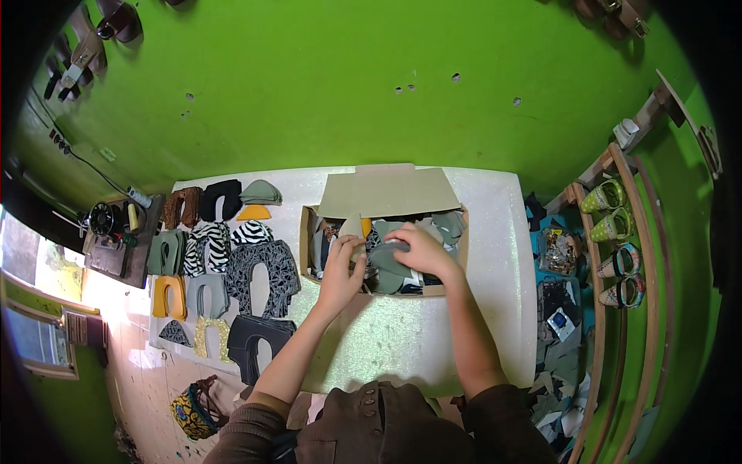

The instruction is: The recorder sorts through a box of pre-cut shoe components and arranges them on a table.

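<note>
An open cardboard box [390, 195] stands on the table, full of loose cut pieces of sheet material, mostly grey-green, with its flap raised at the far side. My right hand [427, 249] is over the box, its fingers closed on a grey-green cut piece [390, 257]. At the box's left part, my left hand [342, 267] has thumb and fingers bent around a pale pointed piece [353, 226] that sticks up above them. More grey-green scraps [448, 226] lie at the box's right end. What is under my hands is partly hidden.
Stacks of U-shaped pieces, including zebra-striped [209, 251], black patterned [261, 278] and mustard ones [169, 298], cover the table's left side. A sewing machine [104, 224] is at the far left. Shoes [610, 224] hang on a wooden rack at right, beside scrap-filled containers [558, 251].
</note>
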{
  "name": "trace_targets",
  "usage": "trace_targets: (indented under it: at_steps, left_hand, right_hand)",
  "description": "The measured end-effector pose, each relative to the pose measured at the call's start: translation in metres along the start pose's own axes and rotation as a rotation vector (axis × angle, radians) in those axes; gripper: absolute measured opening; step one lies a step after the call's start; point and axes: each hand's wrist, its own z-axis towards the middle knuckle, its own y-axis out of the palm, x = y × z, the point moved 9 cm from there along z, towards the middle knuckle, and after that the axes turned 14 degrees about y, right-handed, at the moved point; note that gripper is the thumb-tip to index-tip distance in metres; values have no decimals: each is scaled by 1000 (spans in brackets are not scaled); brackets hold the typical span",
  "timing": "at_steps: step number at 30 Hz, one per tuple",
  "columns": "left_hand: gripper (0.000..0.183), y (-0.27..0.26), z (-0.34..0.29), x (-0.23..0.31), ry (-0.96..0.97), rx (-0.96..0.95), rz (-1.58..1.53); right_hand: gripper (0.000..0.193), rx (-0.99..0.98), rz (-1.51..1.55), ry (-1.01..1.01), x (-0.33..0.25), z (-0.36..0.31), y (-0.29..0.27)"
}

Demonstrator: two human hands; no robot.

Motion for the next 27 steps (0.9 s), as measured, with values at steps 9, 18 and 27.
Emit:
trace_targets:
  at_steps: [9, 18, 27]
  left_hand:
    - [22, -3, -7, -10, 9, -51, 44]
    - [28, 37, 4, -33, -84, -281, 198]
    - [33, 48, -4, -41, -96, -381, 210]
  right_hand:
    - [35, 339, -30, 4, 17, -15, -17]
    - [52, 441, -301, 45, 29, -20, 12]
    - [35, 455, -328, -37, 25, -25, 21]
